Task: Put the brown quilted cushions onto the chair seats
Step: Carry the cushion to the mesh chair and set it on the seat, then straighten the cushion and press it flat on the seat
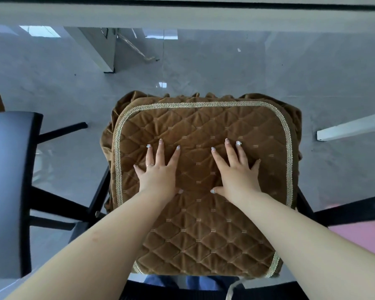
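Note:
A brown quilted cushion (204, 224) with pale braided trim and a ruffled skirt lies flat on a black chair seat in the middle of the view. The seat itself is hidden under it; only black chair legs (100, 191) show at its sides. My left hand (158, 172) rests palm down on the cushion's left half, fingers spread. My right hand (236, 172) lies palm down on the right half, fingers spread too. Neither hand grips anything.
A second black chair (9, 169) stands at the left, its backrest close to me. Another black chair part (355, 208) shows at the right edge. A white table edge (182, 14) runs along the top, with a glossy grey floor (290, 83) below.

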Tool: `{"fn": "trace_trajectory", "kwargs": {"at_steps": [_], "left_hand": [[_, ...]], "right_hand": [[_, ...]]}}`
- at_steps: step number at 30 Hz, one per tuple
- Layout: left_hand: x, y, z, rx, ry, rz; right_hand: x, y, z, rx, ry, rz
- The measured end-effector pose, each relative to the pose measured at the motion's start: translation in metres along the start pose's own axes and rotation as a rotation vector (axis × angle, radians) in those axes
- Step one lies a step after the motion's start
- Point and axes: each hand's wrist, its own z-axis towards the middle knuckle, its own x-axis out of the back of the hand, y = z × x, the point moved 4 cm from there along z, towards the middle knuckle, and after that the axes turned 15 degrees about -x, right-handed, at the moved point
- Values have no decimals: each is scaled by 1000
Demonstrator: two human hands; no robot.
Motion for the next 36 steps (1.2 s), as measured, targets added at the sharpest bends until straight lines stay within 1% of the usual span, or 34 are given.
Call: {"fn": "trace_trajectory", "kwargs": {"at_steps": [2, 4, 6, 8, 11, 13, 18, 21, 23, 24, 26, 27, 28, 31, 33, 36], "left_hand": [[-2, 4, -15, -18, 72, -32], [-16, 9, -41, -4, 95, -107], [-39, 13, -69, 11, 42, -120], [-59, 14, -85, -10, -31, -48], [-68, 10, -81, -38, -87, 0], [-71, 8, -73, -42, -119, 10], [-74, 7, -70, -44, -110, 6], [-61, 7, -73, -57, -105, -14], [-40, 2, -80, -58, -60, -82], [-27, -2, -83, -42, -27, -165], [4, -14, -93, 32, 58, -464], [19, -20, -99, 59, 107, -611], [36, -25, -108, 70, 172, -708], [80, -35, -141, 57, 386, -821], [100, -40, -167, 28, 468, -901], [121, -57, -215, -29, 544, -941]], "right_hand": [[-2, 9, -17, 49, 60, 1], [-23, 19, -46, 95, 46, -12], [-48, 24, -75, 65, 27, -7], [-63, 21, -87, 4, -30, 31], [-69, 11, -80, -11, -102, 5], [-69, 7, -74, -23, -116, -30], [-75, 7, -71, -38, -133, -80], [-65, 8, -74, -42, -144, -77], [-48, 7, -79, -81, -155, 46], [-34, 6, -80, -128, -165, 211], [3, 1, -81, -234, -215, 627], [22, -5, -81, -251, -237, 786], [43, -14, -84, -228, -230, 841], [103, -52, -101, -82, -142, 878], [131, -82, -122, -5, -132, 946], [156, -132, -164, 71, -195, 1042]]}}
